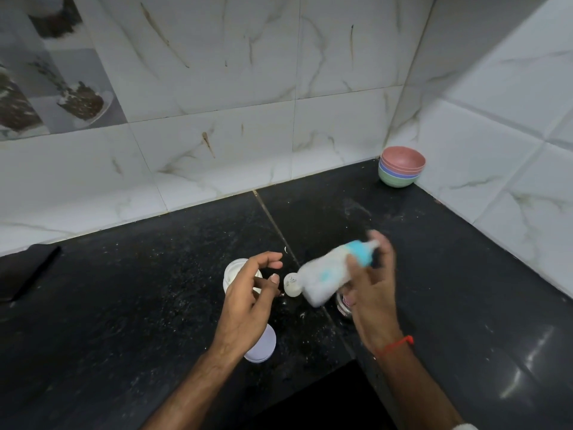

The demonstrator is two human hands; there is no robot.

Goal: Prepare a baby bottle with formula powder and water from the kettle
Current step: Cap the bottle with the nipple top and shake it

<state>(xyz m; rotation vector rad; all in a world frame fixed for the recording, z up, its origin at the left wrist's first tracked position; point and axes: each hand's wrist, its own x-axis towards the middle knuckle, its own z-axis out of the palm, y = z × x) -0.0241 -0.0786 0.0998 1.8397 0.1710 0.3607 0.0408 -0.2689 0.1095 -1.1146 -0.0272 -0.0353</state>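
My right hand (370, 287) grips a baby bottle (327, 274) with a blue collar. The bottle is tilted, its nipple end up to the right and its base down to the left, and it is blurred by motion. It holds white liquid. My left hand (248, 302) hovers beside it with relaxed fingers, holding nothing. Under that hand stands an open white formula container (235, 270), and its pale lid (263, 346) lies nearer me on the counter. A small clear cap (292, 285) lies between the hands.
A stack of coloured bowls (401, 170) stands in the back right corner of the black counter (155, 305). A dark flat object (28, 268) lies at the far left. A small glass thing (344, 304) sits under my right hand. White powder is spilled around.
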